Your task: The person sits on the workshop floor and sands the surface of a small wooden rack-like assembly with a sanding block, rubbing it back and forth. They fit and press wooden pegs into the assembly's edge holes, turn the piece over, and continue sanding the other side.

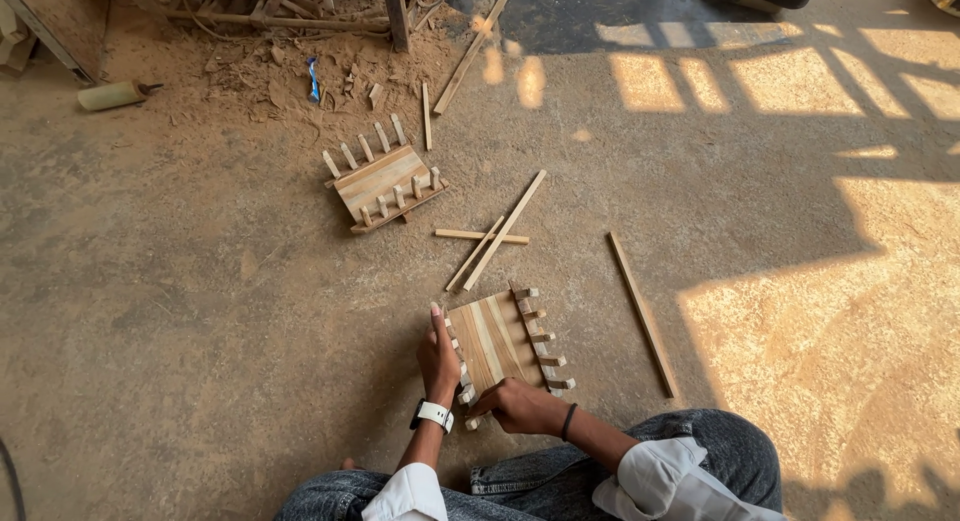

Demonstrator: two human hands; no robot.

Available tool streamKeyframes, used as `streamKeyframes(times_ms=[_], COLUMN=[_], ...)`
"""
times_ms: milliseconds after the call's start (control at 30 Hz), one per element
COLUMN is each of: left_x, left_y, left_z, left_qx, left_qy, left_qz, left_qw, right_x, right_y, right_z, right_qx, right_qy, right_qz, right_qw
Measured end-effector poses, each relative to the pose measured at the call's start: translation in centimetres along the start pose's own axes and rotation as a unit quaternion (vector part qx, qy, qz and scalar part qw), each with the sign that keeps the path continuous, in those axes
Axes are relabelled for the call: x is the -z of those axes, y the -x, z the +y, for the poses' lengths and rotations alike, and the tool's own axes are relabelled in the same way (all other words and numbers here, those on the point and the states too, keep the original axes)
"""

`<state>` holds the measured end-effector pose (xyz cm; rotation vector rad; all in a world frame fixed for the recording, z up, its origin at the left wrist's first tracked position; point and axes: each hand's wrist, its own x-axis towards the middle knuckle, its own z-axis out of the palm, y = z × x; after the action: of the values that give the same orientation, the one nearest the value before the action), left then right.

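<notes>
A small wooden slatted panel (497, 338) with short pegs sticking out along both long sides lies on the dusty floor in front of me. My left hand (438, 359), with a white watch on the wrist, presses flat against the panel's left edge. My right hand (517, 405), with a dark band on the wrist, grips the panel's near corner by the pegs. A second, similar pegged panel (383, 182) rests farther away on the floor.
Three thin wooden sticks (497, 236) lie crossed just beyond the near panel. A longer strip (643, 314) lies to the right, another strip (470, 53) farther up. Sawdust, scrap wood and a pale roll (111, 95) sit at the top left.
</notes>
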<state>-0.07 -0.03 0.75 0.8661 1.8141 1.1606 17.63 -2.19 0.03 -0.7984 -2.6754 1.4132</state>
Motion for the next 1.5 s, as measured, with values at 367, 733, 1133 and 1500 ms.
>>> streamKeyframes(times_ms=[367,733,1133,1500], left_x=[-0.1,-0.2,0.1,-0.2], left_y=[-0.1,-0.5,-0.2,-0.5], left_z=[-0.1,-1.3,-0.2,-0.7], left_qx=[-0.007,-0.008,0.023,-0.002], left_qy=[-0.005,0.003,0.006,0.004], left_qz=[0.004,0.007,0.004,0.008], left_qw=[1.0,1.0,1.0,1.0], right_x=[0.6,0.0,1.4,1.1], right_y=[0.3,0.1,0.8,0.0], right_z=[-1.1,-0.1,-3.3,-1.8], right_qx=[0.033,0.088,0.102,0.079], right_qy=[0.001,-0.026,-0.053,-0.045], right_qz=[0.013,0.017,0.041,0.031], right_qw=[0.999,0.996,0.993,0.995])
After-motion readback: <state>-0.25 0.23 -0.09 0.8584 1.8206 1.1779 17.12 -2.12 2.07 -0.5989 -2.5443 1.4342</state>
